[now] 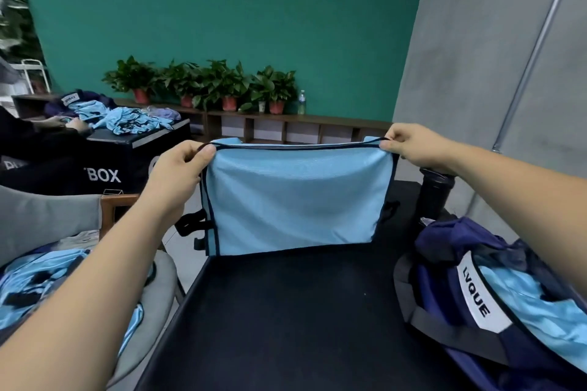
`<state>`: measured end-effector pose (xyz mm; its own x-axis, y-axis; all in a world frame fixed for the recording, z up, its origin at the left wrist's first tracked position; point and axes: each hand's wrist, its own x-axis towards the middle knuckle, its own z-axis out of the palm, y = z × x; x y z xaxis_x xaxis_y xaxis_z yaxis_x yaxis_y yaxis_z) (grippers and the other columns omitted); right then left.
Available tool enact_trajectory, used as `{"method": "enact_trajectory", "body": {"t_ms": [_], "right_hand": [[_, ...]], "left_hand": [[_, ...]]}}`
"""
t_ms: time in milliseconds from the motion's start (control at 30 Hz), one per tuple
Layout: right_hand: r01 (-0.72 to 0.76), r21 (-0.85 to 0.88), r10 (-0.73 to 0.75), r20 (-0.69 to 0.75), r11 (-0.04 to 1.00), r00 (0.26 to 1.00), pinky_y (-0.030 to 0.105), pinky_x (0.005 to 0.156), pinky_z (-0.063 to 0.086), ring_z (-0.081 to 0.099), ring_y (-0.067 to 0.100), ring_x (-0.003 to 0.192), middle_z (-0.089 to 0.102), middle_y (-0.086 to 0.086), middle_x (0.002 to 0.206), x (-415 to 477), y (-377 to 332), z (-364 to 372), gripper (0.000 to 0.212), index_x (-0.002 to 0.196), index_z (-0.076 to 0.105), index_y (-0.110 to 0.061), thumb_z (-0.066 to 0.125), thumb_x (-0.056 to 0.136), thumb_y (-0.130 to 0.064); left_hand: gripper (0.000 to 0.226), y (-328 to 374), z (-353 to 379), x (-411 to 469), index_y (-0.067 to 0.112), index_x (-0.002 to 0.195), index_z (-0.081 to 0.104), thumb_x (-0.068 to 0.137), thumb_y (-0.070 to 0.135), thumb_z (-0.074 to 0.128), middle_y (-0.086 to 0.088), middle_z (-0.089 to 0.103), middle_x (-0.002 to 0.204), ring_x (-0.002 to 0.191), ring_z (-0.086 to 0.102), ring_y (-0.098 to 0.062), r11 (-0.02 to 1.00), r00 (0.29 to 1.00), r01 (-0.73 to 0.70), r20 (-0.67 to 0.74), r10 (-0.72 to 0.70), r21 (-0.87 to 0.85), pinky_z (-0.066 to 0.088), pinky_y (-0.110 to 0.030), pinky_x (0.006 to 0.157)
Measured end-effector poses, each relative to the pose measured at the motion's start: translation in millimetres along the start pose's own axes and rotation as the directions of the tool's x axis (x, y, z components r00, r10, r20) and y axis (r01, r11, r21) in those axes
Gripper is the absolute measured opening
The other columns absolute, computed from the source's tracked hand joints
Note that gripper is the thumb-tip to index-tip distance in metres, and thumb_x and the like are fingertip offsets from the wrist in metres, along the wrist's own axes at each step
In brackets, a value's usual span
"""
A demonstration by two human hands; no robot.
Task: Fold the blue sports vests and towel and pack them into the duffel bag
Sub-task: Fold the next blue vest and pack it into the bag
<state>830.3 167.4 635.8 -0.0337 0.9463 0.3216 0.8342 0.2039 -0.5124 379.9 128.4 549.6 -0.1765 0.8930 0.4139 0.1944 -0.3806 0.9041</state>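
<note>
A light blue sports vest (pixel 295 197) with dark trim hangs doubled over above the far end of the black table (pixel 286 320). My left hand (pixel 178 174) pinches its upper left corner and my right hand (pixel 413 146) pinches the upper right corner, stretching the top edge flat. The navy duffel bag (pixel 470 305) lies open at the right of the table, with blue fabric inside it. More blue vests (pixel 41 292) lie in a heap on a grey chair at my lower left.
A black cylinder (pixel 433 194) stands at the table's right edge behind the bag. Another person (pixel 41 133) handles blue vests on a black box at the left. Potted plants (pixel 203 86) line a low shelf against the green wall.
</note>
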Motion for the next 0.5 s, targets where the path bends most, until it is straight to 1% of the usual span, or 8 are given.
{"method": "enact_trajectory", "body": {"t_ms": [100, 167, 200, 300, 333, 367, 433, 500], "right_hand": [[0.07, -0.061, -0.069, 0.022, 0.996, 0.997, 0.034, 0.072, 0.042, 0.052, 0.018, 0.075, 0.065, 0.0, 0.087, -10.1, -16.6, -13.4, 0.019, 0.099, 0.062, -0.012, 0.071, 0.102, -0.028], [0.106, -0.084, -0.101, 0.066, 0.991, 0.993, 0.03, 0.071, 0.043, 0.055, 0.016, 0.076, 0.067, -0.002, 0.088, -15.7, -26.8, -19.4, 0.013, 0.102, 0.063, -0.016, 0.072, 0.101, -0.026], [0.123, -0.104, -0.114, 0.089, 0.987, 0.99, 0.03, 0.072, 0.045, 0.057, 0.017, 0.078, 0.068, -0.002, 0.088, -17.1, -31.0, -20.7, 0.011, 0.105, 0.064, -0.019, 0.073, 0.101, -0.025], [0.183, -0.182, -0.152, 0.169, 0.966, 0.974, 0.034, 0.079, 0.048, 0.062, 0.022, 0.086, 0.07, -0.001, 0.092, -17.4, -42.8, -20.5, 0.008, 0.107, 0.068, -0.024, 0.072, 0.1, -0.022], [0.198, -0.228, -0.153, 0.197, 0.953, 0.968, 0.035, 0.082, 0.049, 0.063, 0.022, 0.091, 0.07, -0.001, 0.096, -16.0, -46.5, -18.4, 0.008, 0.107, 0.069, -0.025, 0.072, 0.101, -0.021], [0.209, -0.278, -0.147, 0.226, 0.938, 0.963, 0.035, 0.083, 0.05, 0.064, 0.021, 0.094, 0.069, -0.001, 0.1, -14.0, -49.7, -15.9, 0.009, 0.108, 0.07, -0.026, 0.071, 0.101, -0.021], [0.218, -0.355, -0.12, 0.276, 0.909, 0.954, 0.037, 0.084, 0.051, 0.062, 0.02, 0.093, 0.068, 0.0, 0.105, -9.5, -55.9, -8.4, 0.011, 0.11, 0.07, -0.028, 0.069, 0.101, -0.02], [0.217, -0.403, -0.092, 0.309, 0.889, 0.947, 0.04, 0.089, 0.054, 0.063, 0.017, 0.095, 0.068, -0.001, 0.111, -2.0, -61.0, 2.0, 0.014, 0.11, 0.069, -0.029, 0.07, 0.1, -0.02]], "left_hand": [[0.023, 7.5, -11.1, -18.4, 0.019, 0.102, 0.073, 0.106, 0.04, 0.065, 0.006, 0.073, 0.093, 0.076, 0.059, -0.005, 0.999, 0.999, -0.019, -0.043, 0.02, 0.038, 0.046, -0.033, 0.075], [0.021, 11.0, -21.1, -29.6, 0.02, 0.099, 0.072, 0.105, 0.038, 0.066, 0.006, 0.075, 0.093, 0.076, 0.061, -0.007, 0.996, 0.998, -0.026, -0.047, 0.03, 0.08, 0.046, -0.035, 0.075], [0.021, 13.2, -25.6, -35.1, 0.02, 0.099, 0.072, 0.106, 0.038, 0.066, 0.007, 0.076, 0.092, 0.077, 0.062, -0.009, 0.995, 0.999, -0.023, -0.047, 0.027, 0.098, 0.047, -0.035, 0.074], [0.022, 20.4, -35.5, -48.9, 0.019, 0.097, 0.071, 0.105, 0.039, 0.065, 0.017, 0.071, 0.074, 0.063, 0.058, -0.005, 0.992, 0.998, -0.006, -0.062, 0.014, 0.124, 0.046, -0.036, 0.065], [0.023, 22.6, -38.7, -52.3, 0.019, 0.097, 0.071, 0.105, 0.04, 0.066, 0.016, 0.072, 0.073, 0.061, 0.059, -0.004, 0.993, 0.998, 0.0, -0.06, 0.008, 0.119, 0.049, -0.04, 0.067], [0.023, 24.6, -42.0, -55.1, 0.02, 0.097, 0.071, 0.104, 0.041, 0.066, 0.012, 0.074, 0.077, 0.064, 0.063, -0.007, 0.994, 0.999, 0.001, -0.053, 0.004, 0.108, 0.053, -0.046, 0.07], [0.022, 30.2, -47.2, -60.7, 0.024, 0.095, 0.071, 0.104, 0.044, 0.067, 0.002, 0.077, 0.086, 0.071, 0.068, -0.022, 0.996, 0.999, 0.005, -0.044, -0.001, 0.09, 0.056, -0.063, 0.074], [0.02, 34.5, -53.7, -65.8, 0.025, 0.094, 0.071, 0.104, 0.043, 0.068, 0.0, 0.078, 0.088, 0.074, 0.07, -0.027, 0.997, 0.998, 0.004, -0.06, 0.001, 0.072, 0.057, -0.066, 0.076]]}}
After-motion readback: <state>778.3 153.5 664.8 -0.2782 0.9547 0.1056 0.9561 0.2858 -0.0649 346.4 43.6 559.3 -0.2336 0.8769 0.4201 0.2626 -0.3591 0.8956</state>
